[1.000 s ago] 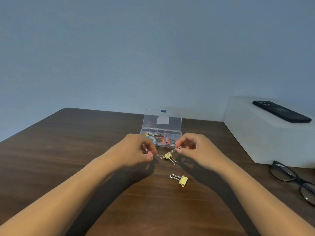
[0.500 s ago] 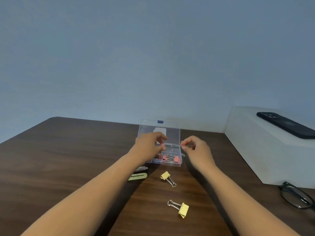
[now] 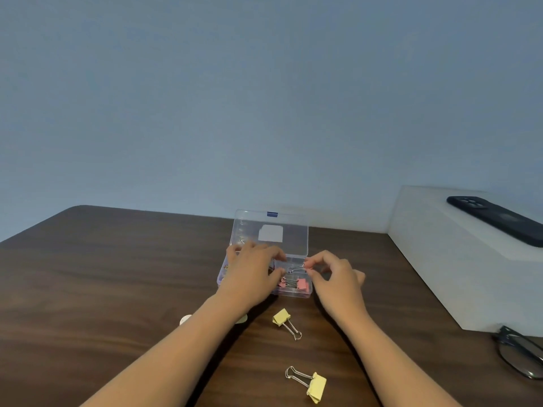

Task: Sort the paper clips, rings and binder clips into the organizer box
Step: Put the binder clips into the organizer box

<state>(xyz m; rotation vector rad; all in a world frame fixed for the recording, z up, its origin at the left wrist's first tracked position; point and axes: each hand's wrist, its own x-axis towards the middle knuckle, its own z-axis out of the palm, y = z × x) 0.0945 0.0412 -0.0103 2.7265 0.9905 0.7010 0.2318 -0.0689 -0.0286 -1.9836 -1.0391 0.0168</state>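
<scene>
My right hand (image 3: 335,279) pinches a pink binder clip (image 3: 296,268) just above the open box (image 3: 295,294), over the pink clips (image 3: 298,284) in its right compartment. My left hand (image 3: 252,274) is curled over the box's left side; can't tell if it holds anything. A yellow clip (image 3: 282,317) lies just in front of the box, a second yellow clip (image 3: 316,383) farther out.

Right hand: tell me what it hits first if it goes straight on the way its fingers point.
The right hand, pinching a pink binder clip, points left across the organizer box. Probably the fingertips of the left hand come first, though depth is unclear.
</scene>
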